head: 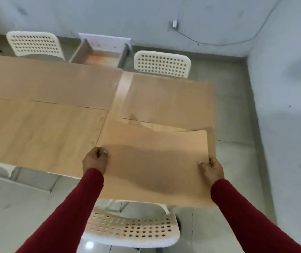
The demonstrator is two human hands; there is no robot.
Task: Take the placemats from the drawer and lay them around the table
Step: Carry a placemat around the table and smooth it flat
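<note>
We grip a tan placemat (pixel 153 161) by its side edges, left hand (pixel 94 159) and right hand (pixel 212 168) pinching it, over the table's (pixel 41 132) near right corner (two others already lie flat)

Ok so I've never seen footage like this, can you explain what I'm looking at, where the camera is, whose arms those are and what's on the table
There is no machine here. One wide-angle camera sits on a person's head and looks forward and down, so the two arms in dark red sleeves are that person's own.

The left hand and right hand each pinch an edge of a thin tan rectangular placemat; its near part hangs out past the edge of the light wooden table.

Two more tan placemats already lie flat on the far side: one on the left, one on the right.

White chairs with perforated backs stand around the table; the nearest is right below the arms. Beyond the far edge a pale wooden drawer stands pulled open.
</note>
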